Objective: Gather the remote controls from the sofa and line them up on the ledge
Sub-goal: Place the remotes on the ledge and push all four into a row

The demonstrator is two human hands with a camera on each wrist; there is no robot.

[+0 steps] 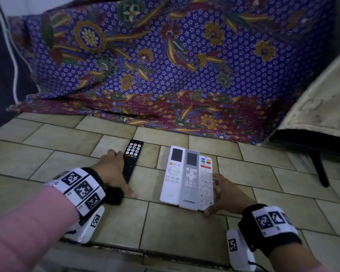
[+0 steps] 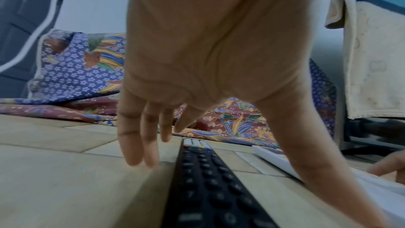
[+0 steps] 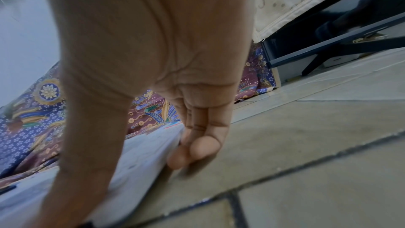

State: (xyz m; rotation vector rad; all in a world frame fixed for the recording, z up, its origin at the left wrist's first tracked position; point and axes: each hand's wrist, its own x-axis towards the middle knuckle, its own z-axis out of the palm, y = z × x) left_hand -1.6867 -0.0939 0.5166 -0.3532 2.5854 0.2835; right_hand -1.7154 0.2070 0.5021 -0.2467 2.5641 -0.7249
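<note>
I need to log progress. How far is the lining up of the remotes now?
Done: three light remotes lie side by side, touching, on the tiled ledge. In hand: the left hand straddles the black remote, set apart; the right hand touches the group's right edge. Left: closing that gap.

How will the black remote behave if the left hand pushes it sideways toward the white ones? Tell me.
The black remote lies flat on smooth tile, so it would probably slide, not roll or tip. It looks like a rigid plastic bar, unlikely to flex. Pushed off-centre by the left hand, it may pivot.
</note>
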